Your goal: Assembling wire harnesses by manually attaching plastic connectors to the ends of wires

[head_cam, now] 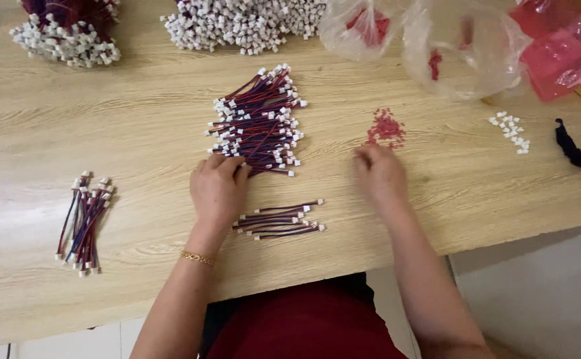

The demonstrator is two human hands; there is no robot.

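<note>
On the light wooden tabletop (137, 126), the left hand (219, 187) lies on the near end of the big pile of red-and-blue wires (258, 119), fingers bent together on them. The right hand (378, 174) rests flat beside the small red pieces (385, 127), holding nothing. A smaller wire bundle (86, 223) lies far left, and clear plastic bags (463, 46) stand at the back edge.

Matt wood-grain table (137, 133), glossy clear plastic bags (463, 46), plastic-tipped wire leads (260, 119).
</note>
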